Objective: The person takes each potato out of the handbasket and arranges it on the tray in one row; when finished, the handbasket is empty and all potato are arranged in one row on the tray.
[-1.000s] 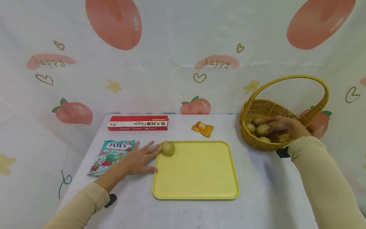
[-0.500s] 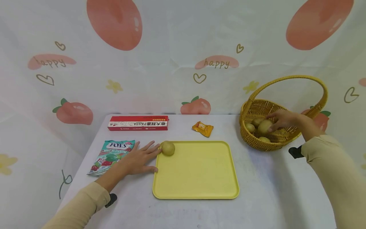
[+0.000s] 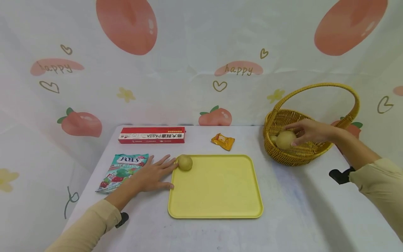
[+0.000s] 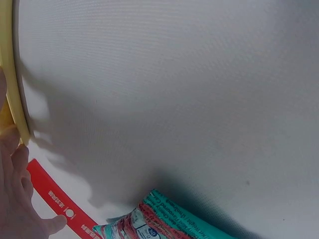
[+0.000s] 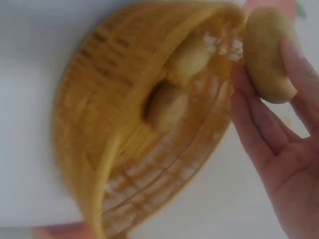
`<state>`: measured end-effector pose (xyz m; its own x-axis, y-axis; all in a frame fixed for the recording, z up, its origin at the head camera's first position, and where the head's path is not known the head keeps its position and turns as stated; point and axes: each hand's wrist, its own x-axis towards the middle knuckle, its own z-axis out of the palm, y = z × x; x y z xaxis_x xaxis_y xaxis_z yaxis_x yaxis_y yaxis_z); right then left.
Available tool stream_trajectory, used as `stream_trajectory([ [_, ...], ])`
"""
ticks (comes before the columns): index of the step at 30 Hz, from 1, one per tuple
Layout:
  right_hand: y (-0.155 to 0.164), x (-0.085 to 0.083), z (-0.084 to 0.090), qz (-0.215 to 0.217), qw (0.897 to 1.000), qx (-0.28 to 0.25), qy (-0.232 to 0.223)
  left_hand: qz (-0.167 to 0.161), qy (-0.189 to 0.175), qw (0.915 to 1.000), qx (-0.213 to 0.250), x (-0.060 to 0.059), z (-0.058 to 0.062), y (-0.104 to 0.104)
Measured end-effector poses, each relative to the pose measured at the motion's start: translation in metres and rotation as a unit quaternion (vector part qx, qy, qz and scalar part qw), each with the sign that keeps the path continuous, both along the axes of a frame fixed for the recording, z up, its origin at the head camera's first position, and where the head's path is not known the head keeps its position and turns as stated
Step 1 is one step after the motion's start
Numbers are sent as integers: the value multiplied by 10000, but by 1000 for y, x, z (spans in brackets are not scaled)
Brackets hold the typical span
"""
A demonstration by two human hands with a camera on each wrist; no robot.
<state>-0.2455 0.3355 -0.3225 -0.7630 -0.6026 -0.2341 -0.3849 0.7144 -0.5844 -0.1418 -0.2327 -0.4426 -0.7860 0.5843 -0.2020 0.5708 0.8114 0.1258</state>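
My right hand (image 3: pixel 310 132) pinches a potato (image 3: pixel 285 140) between thumb and fingers, over the left part of a yellow wicker basket (image 3: pixel 288 160). In the right wrist view, the held potato (image 5: pixel 265 55) is lifted clear of the basket, where more potatoes lie, blurred. Another potato (image 3: pixel 185 162) sits in the top left corner of a yellow tray (image 3: pixel 217 189). My left hand (image 3: pixel 154 176) lies with spread fingers at the tray's left edge, its fingertips beside that potato. In the left wrist view, only part of the left hand (image 4: pixel 17 194) shows.
Beside the left wrist lies a green FOX'S candy bag (image 3: pixel 124 171). A red pasta box (image 3: pixel 152 135) rests at the table's back left, an orange wrapped snack (image 3: pixel 223 141) behind the tray. The basket's tall handle (image 3: pixel 327 84) arches above it; a printed cloth hangs behind.
My right hand has gripped a potato among the others and raised it, shifting slightly left and up, while the forearm swung out to the right. The left hand has stayed still.
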Motion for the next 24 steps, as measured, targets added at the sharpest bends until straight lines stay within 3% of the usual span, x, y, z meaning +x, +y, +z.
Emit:
stream_trajectory([
  [8,-49,8,-6,376,9945,-874,-444,1,-6,10000,-31,0,1,1],
  [24,-178,5,-86,1012,9817,-1367,-856,57,-39,10000,-28,0,-2,-1],
])
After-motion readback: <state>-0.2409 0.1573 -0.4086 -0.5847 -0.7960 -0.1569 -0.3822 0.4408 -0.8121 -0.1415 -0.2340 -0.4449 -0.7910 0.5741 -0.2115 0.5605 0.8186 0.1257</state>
